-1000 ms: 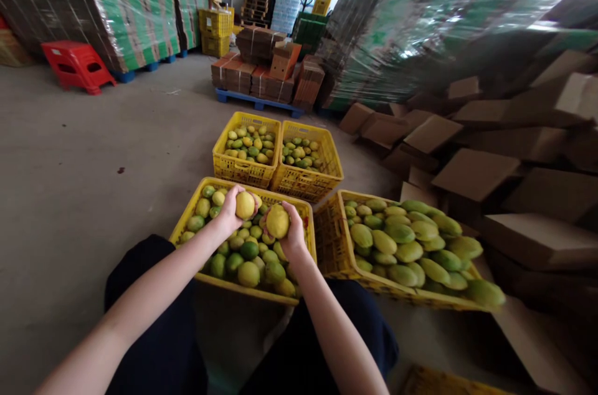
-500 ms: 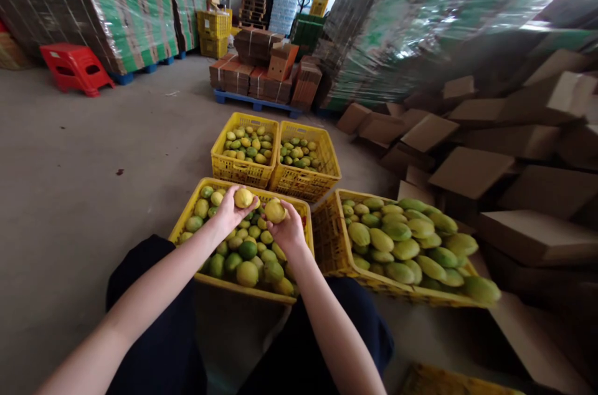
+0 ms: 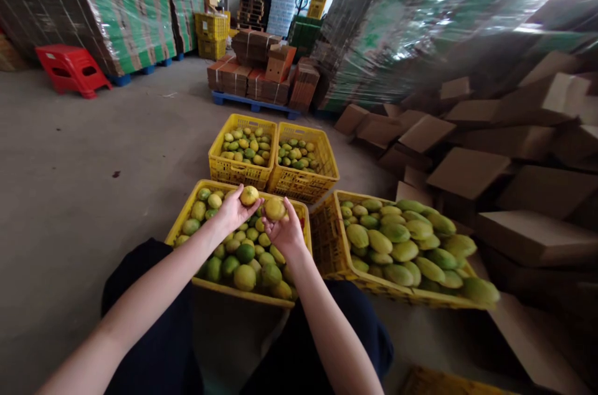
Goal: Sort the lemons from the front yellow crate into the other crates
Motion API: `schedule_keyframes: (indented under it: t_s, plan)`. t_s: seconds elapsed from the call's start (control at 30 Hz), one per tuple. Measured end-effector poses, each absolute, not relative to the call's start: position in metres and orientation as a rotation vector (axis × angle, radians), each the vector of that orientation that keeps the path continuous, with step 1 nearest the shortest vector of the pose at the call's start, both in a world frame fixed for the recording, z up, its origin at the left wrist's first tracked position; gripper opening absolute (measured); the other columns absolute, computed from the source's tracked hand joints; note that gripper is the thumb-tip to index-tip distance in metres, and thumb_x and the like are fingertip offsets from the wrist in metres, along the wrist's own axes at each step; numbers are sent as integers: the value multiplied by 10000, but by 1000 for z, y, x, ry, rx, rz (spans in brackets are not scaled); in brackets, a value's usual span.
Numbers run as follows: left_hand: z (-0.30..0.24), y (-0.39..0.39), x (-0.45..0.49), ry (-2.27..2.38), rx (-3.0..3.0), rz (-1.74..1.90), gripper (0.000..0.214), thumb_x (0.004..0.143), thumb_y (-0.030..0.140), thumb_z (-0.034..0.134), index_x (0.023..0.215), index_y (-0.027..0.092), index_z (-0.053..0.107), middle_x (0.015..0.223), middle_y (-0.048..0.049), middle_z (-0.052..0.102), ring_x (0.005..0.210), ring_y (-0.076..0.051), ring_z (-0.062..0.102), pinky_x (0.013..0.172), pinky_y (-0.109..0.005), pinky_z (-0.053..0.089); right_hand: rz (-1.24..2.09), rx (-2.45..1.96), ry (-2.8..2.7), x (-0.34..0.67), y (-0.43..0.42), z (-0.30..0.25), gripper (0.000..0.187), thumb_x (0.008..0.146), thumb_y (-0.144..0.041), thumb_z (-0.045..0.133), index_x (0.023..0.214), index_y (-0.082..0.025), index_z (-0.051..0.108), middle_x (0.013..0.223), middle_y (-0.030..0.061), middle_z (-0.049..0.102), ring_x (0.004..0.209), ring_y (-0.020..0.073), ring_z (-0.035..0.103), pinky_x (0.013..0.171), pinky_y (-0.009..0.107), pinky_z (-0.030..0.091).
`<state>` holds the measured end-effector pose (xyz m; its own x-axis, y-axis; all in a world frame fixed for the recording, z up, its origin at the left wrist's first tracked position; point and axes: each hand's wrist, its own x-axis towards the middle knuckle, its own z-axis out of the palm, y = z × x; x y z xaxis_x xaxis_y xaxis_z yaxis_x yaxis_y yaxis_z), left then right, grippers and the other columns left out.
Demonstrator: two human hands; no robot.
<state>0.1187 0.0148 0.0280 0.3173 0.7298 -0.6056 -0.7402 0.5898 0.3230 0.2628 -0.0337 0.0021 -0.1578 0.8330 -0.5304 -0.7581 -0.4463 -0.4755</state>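
Note:
My left hand (image 3: 234, 210) holds a yellow lemon (image 3: 249, 196), which rests between thumb and fingers with its end turned up. Close beside it, my right hand (image 3: 284, 227) has its fingers curled around a second yellow lemon (image 3: 275, 209). Both hands are over a yellow crate (image 3: 243, 295) between my knees. Inside that crate lie several green and yellow-green lemons (image 3: 245, 277), partly hidden by my hands and forearms.
To the right stands a yellow crate (image 3: 331, 239) heaped with larger-looking green-yellow fruit (image 3: 405, 250). Two yellow crates (image 3: 238, 169) of lemons sit ahead. Cardboard boxes (image 3: 467, 174) pile up at right. A red stool (image 3: 73, 69) and bundled cardboard (image 3: 261, 80) on a blue pallet are farther off.
The lemon in my left hand has turned and shifted slightly right. My right fingers have opened a little around theirs. The view has shifted slightly.

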Motion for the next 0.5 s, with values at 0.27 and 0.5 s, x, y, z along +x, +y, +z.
schedule_keyframes:
  t_s: [0.27,0.5]
  plan:
    - [26,11,110,841,95,836,562,1051,544,337,1129,72,632,738,-106,682,543,-137,599,467,-183,528,1769,-949,-94,264,-34,1,446,935,-590,577,885,-166,704,670,70,739,499,155,651,450,233,537]
    - [33,4,88,794,244,815,325,1031,298,471,1088,43,664,771,-131,694,619,-161,670,552,-205,559,1677,-852,-190,259,-33,2,139,836,-324,743,855,-208,669,728,3,739,554,131,656,516,214,561]
